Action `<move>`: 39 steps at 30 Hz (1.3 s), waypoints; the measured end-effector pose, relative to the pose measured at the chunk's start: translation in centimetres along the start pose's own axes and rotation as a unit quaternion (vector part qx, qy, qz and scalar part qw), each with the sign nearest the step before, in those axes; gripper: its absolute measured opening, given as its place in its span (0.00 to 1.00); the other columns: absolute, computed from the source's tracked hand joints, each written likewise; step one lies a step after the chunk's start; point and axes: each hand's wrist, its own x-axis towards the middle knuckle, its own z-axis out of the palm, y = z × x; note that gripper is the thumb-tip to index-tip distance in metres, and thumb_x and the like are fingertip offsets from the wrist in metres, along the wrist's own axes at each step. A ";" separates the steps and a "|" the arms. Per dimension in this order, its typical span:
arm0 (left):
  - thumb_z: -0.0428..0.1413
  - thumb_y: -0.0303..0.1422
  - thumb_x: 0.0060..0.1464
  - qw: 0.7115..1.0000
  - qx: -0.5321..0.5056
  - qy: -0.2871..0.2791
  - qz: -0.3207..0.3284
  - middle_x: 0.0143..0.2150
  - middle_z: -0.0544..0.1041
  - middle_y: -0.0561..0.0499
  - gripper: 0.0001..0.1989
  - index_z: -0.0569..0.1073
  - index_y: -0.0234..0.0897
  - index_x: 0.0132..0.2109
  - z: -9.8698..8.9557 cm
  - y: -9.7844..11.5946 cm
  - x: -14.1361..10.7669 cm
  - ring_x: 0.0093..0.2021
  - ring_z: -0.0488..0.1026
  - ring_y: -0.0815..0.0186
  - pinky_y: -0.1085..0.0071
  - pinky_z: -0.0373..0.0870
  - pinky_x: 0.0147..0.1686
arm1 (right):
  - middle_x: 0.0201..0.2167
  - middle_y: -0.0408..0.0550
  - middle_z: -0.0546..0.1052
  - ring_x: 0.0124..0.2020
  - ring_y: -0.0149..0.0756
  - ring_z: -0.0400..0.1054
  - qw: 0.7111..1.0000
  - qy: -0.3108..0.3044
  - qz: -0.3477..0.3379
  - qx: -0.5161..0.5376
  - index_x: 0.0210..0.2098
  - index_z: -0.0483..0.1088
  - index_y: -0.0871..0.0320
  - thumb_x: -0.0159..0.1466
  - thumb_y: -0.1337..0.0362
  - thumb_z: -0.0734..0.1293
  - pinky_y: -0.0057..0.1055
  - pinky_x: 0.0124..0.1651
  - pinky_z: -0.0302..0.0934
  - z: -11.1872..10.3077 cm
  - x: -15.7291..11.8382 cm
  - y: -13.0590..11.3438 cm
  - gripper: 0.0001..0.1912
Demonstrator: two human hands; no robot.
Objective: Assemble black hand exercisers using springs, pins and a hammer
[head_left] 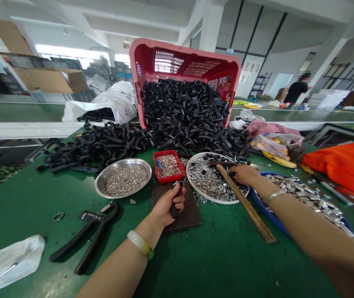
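Observation:
My left hand (169, 205) is wrapped round a black plastic handle piece (174, 211) with a round metal-rimmed end pointing up. It is above a dark square pad (192, 213) on the bench. My right hand (245, 174) reaches into a white round tray (195, 191) of small metal parts, its fingers bent down together at dark bits; what they pinch is hidden. A hammer (242, 198) with a wooden handle lies across the tray, beside that hand. A finished-looking black hand gripper (94, 231) with a spring lies to the left.
A red crate (235, 78) lies tipped, spilling many black handle pieces (183, 111). Nearby are a metal bowl (99, 188), a small red box (166, 180), a blue tray (270, 217) of metal pieces, a banana (279, 160) and orange cloth (344, 167). A person (296, 90) stands far right.

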 end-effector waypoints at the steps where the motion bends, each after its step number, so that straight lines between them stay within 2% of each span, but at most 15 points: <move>1: 0.54 0.33 0.52 1.000 -0.001 -0.002 -0.001 0.28 0.65 0.56 0.08 0.64 0.32 0.34 0.0 0.0 0.0 0.15 0.53 0.86 0.88 0.51 0.12 | 0.35 0.51 0.76 0.36 0.37 0.68 1.000 -0.004 0.002 -0.002 0.34 0.74 0.57 0.50 0.67 0.66 0.28 0.36 0.57 -0.1 -0.2 0.0 0.11; 4: 0.54 0.34 0.52 1.000 -0.009 -0.018 -0.013 0.27 0.64 0.57 0.09 0.64 0.32 0.34 -0.1 0.1 0.0 0.16 0.54 0.85 0.87 0.51 0.12 | 0.32 0.52 0.75 0.33 0.38 0.68 0.996 0.046 0.024 0.078 0.37 0.72 0.60 0.56 0.62 0.62 0.30 0.34 0.58 -2.0 -1.6 -1.9 0.13; 6: 0.54 0.35 0.52 0.999 -0.018 -0.029 -0.031 0.27 0.63 0.57 0.10 0.64 0.31 0.34 -0.1 0.3 0.0 0.16 0.54 0.85 0.87 0.52 0.13 | 0.29 0.49 0.74 0.29 0.34 0.67 0.964 0.066 -0.016 0.257 0.39 0.70 0.60 0.58 0.56 0.60 0.29 0.31 0.59 -4.0 -3.3 -4.6 0.16; 8: 0.53 0.35 0.53 0.998 -0.026 -0.037 -0.042 0.27 0.63 0.57 0.10 0.64 0.30 0.34 -0.1 0.4 -0.1 0.16 0.53 0.84 0.87 0.52 0.12 | 0.30 0.47 0.74 0.30 0.32 0.67 0.905 0.020 -0.110 0.411 0.42 0.68 0.59 0.58 0.54 0.60 0.28 0.31 0.59 -5.6 -5.3 -8.2 0.18; 10: 0.52 0.35 0.54 0.998 -0.031 -0.045 -0.041 0.26 0.63 0.56 0.10 0.64 0.30 0.34 -0.2 0.5 -0.2 0.16 0.53 0.84 0.87 0.51 0.12 | 0.31 0.45 0.74 0.31 0.31 0.66 0.859 -0.043 -0.190 0.473 0.40 0.68 0.58 0.58 0.56 0.61 0.28 0.33 0.59 -6.2 -6.7 -11.6 0.15; 12: 0.52 0.35 0.54 0.997 -0.030 -0.056 -0.038 0.26 0.63 0.56 0.10 0.64 0.29 0.34 -0.3 0.5 -0.3 0.15 0.53 0.84 0.86 0.51 0.12 | 0.31 0.45 0.74 0.31 0.30 0.66 0.838 -0.044 -0.202 0.505 0.38 0.69 0.59 0.58 0.59 0.61 0.28 0.35 0.59 -6.1 -7.3 -14.0 0.12; 15: 0.51 0.35 0.53 0.997 -0.019 -0.067 -0.036 0.25 0.63 0.56 0.10 0.65 0.29 0.33 -0.5 0.5 -0.4 0.15 0.52 0.83 0.86 0.51 0.11 | 0.35 0.46 0.74 0.35 0.31 0.66 0.819 -0.045 -0.195 0.538 0.38 0.68 0.60 0.58 0.62 0.61 0.29 0.37 0.60 -5.4 -6.9 -15.5 0.11; 17: 0.51 0.35 0.52 0.996 -0.006 -0.076 -0.033 0.23 0.62 0.57 0.11 0.65 0.29 0.31 -0.6 0.5 -0.4 0.15 0.52 0.83 0.86 0.50 0.11 | 0.35 0.46 0.74 0.35 0.31 0.67 0.822 -0.043 -0.193 0.534 0.38 0.68 0.60 0.58 0.63 0.61 0.28 0.37 0.60 -5.4 -6.7 -15.8 0.10; 22: 0.52 0.43 0.50 0.997 0.032 -0.077 -0.001 0.19 0.62 0.58 0.16 0.66 0.32 0.29 -0.4 0.2 -0.3 0.12 0.49 0.81 0.83 0.48 0.11 | 0.30 0.43 0.74 0.29 0.30 0.67 0.872 0.004 -0.206 0.443 0.37 0.68 0.58 0.57 0.64 0.63 0.26 0.32 0.58 -6.3 -7.3 -17.2 0.08; 25: 0.50 0.52 0.46 0.997 0.060 -0.045 -0.003 0.14 0.57 0.59 0.23 0.65 0.33 0.26 0.0 -0.2 -0.4 0.11 0.46 0.80 0.82 0.46 0.10 | 0.31 0.48 0.74 0.31 0.33 0.67 0.905 0.069 -0.200 0.369 0.39 0.65 0.59 0.59 0.62 0.61 0.29 0.33 0.59 -6.1 -8.4 -18.5 0.09; 28: 0.50 0.55 0.44 0.996 0.090 0.005 0.014 0.12 0.55 0.59 0.25 0.65 0.34 0.24 0.2 -0.5 -0.6 0.11 0.47 0.79 0.80 0.47 0.11 | 0.32 0.54 0.73 0.34 0.40 0.67 0.927 0.098 -0.229 0.281 0.36 0.65 0.60 0.62 0.62 0.57 0.34 0.36 0.59 -5.3 -9.7 -19.3 0.09; 30: 0.50 0.55 0.43 0.993 0.109 0.015 0.032 0.13 0.59 0.57 0.25 0.67 0.34 0.26 0.3 -0.6 -0.7 0.13 0.54 0.76 0.78 0.51 0.13 | 0.32 0.55 0.73 0.35 0.41 0.68 0.925 0.094 -0.247 0.273 0.35 0.65 0.60 0.61 0.64 0.58 0.36 0.37 0.60 -4.9 -10.5 -19.5 0.08; 33: 0.53 0.53 0.43 0.991 0.127 0.019 0.046 0.18 0.65 0.54 0.23 0.68 0.33 0.28 0.1 -0.7 -0.7 0.16 0.61 0.74 0.77 0.54 0.16 | 0.32 0.52 0.73 0.34 0.39 0.69 0.906 0.068 -0.217 0.358 0.36 0.63 0.59 0.59 0.64 0.60 0.34 0.37 0.61 -4.7 -11.1 -19.4 0.06; 37: 0.55 0.48 0.45 0.989 0.137 -0.005 0.049 0.15 0.61 0.58 0.19 0.66 0.34 0.27 -0.3 -0.9 -0.3 0.12 0.50 0.79 0.79 0.48 0.14 | 0.28 0.45 0.73 0.27 0.32 0.70 0.831 0.026 -0.120 0.543 0.36 0.58 0.56 0.61 0.62 0.59 0.27 0.31 0.63 -4.3 -10.8 -19.2 0.06; 39: 0.54 0.48 0.46 0.987 0.147 -0.023 0.063 0.15 0.59 0.60 0.19 0.65 0.34 0.29 -0.3 -1.0 -0.1 0.12 0.48 0.80 0.80 0.48 0.14 | 0.28 0.46 0.73 0.26 0.32 0.71 0.830 0.049 -0.099 0.547 0.37 0.58 0.57 0.62 0.61 0.57 0.27 0.30 0.64 -3.6 -10.3 -19.0 0.06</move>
